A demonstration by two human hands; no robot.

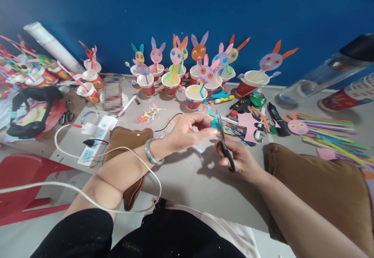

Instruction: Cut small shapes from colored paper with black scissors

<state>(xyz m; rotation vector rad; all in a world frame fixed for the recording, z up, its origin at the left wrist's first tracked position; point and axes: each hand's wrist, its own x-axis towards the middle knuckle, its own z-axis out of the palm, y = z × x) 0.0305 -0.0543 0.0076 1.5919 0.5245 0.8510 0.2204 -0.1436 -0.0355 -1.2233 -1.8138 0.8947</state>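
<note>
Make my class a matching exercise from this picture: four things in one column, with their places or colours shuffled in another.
1. Raised scissors
2. Bangle
3. Power strip
4. Blue paper near the blades

A. White with blue panels
B. Pinched in the left hand
C. Grey-green, ring-shaped
D. In the right hand

Pairs: 1-D, 2-C, 3-A, 4-B

A black short-sleeved top is worn with a grey-green bangle.

Scissors right of paper, perhaps touching.
</note>
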